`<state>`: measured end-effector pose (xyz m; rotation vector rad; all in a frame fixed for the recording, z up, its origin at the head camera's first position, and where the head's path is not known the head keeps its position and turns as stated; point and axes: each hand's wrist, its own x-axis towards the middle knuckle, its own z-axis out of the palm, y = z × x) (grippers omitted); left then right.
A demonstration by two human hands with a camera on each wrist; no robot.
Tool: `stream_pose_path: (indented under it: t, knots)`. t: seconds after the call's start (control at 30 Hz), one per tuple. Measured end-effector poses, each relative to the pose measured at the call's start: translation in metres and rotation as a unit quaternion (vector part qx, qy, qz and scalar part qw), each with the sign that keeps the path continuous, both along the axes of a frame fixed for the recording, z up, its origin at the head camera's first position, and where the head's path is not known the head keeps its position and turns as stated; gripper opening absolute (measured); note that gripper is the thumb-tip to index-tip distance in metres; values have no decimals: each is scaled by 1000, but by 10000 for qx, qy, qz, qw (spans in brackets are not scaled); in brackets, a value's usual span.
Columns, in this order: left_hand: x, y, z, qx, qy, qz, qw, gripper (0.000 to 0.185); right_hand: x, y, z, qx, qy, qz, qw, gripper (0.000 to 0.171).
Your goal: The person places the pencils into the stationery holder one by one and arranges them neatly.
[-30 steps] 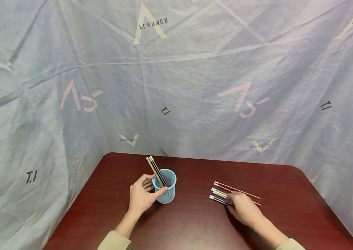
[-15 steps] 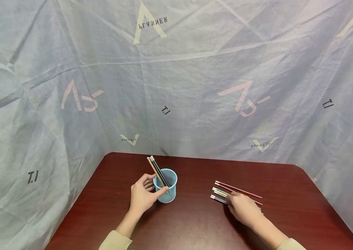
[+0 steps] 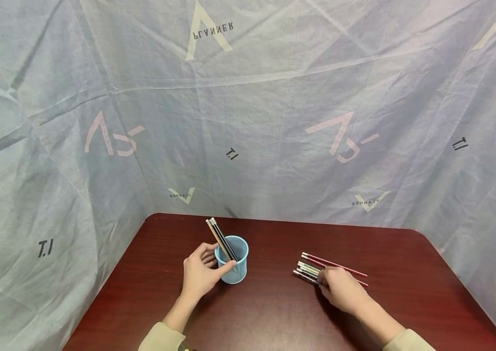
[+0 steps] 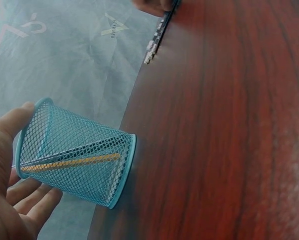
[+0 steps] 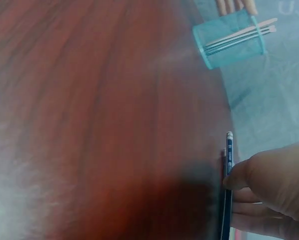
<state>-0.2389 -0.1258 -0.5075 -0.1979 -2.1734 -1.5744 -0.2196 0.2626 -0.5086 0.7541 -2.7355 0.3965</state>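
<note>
Grey printed cloth hung behind a dark red worktop [image 3: 274, 312]. Left hand [image 3: 200, 278] had its grip curled round the blue mesh cup [image 3: 232, 265], far-left of centre, w/ a few pencils [image 3: 220, 239] already standing in it. Right hand [image 3: 340, 290] pinched a dark pencil [image 5: 226, 190] at the loose pile [image 3: 318, 268] on the right; approx. five were left to go. Only the left wrist cam showed a yellow pencil [image 4: 69, 162] through the mesh.
</note>
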Motion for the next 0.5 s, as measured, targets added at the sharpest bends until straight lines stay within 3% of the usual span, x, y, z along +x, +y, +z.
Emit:
stream_pose_path:
  t: [0.3, 0.5]
  knots:
    - [1, 0, 2, 3, -93, -24, 10000, 58, -19, -1, 31, -462, 434, 255, 9977, 19]
    - [1, -1, 0, -48, -41, -14, 10000, 58, -32, -12, 61, -1131, 175, 32, 9934, 13]
